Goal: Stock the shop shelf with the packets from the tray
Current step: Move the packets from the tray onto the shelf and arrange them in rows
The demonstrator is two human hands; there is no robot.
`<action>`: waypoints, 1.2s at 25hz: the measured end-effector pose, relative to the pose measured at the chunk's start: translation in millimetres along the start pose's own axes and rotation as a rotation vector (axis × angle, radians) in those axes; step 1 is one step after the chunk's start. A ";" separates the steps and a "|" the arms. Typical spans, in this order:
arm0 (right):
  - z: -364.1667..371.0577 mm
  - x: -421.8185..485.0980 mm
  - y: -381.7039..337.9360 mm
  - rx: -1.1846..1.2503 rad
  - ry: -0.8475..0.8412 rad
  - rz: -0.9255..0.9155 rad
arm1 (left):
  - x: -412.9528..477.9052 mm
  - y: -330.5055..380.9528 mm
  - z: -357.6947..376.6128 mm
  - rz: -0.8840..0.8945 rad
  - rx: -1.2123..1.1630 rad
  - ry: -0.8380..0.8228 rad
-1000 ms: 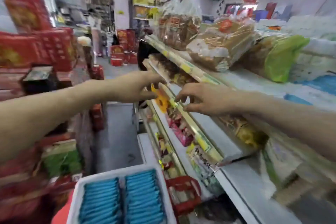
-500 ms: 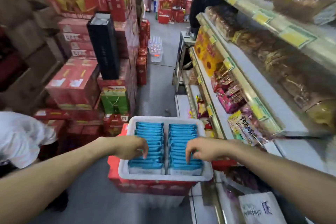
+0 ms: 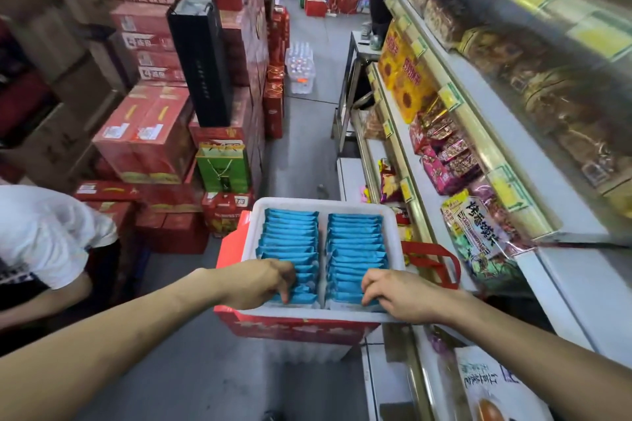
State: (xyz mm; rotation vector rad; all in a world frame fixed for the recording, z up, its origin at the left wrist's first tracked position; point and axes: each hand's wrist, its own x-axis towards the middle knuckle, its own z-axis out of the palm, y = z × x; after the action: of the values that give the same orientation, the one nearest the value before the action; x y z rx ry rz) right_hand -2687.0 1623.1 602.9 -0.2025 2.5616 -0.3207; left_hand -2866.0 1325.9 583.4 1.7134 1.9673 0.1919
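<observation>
Packets (image 3: pixel 355 239) in blue wrappers stood in two rows in the white tray (image 3: pixel 321 204) atop a red box (image 3: pixel 290 330) beside the shelf (image 3: pixel 561 270), the left hand (image 3: pixel 260 284) and right hand (image 3: pixel 402 297) each gripping its row's nearest packets with curled fingers.

– What do we have before us?
– We see a white tray (image 3: pixel 321 203), low in the aisle, just beside the shelf (image 3: pixel 561 273) on our right.
– And the packets?
– We see blue packets (image 3: pixel 290 232), flat and alike, standing on edge in two rows side by side, with a white divider between them.
– The shelf?
– White and tiered, with a bare stretch at its near end.
</observation>
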 end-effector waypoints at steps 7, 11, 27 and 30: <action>2.0 -0.1 -6.8 0.044 -0.153 0.064 | -3.0 9.4 -1.3 -0.018 0.071 -0.006; 2.5 8.2 -13.0 0.024 -0.179 0.049 | -2.3 9.9 -0.6 -0.018 0.102 -0.006; -94.7 -21.1 -17.0 0.352 0.245 0.100 | 13.6 7.1 -66.7 -0.078 -0.082 0.044; -155.3 -43.9 -12.8 0.398 0.323 0.097 | 20.7 -0.7 -147.9 -0.019 -0.038 0.143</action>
State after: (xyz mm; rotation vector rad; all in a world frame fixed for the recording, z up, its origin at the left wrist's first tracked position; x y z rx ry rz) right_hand -2732.4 1648.8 756.1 0.1317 2.7378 -0.8750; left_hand -2937.1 1378.8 703.5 1.6978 2.0677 0.3514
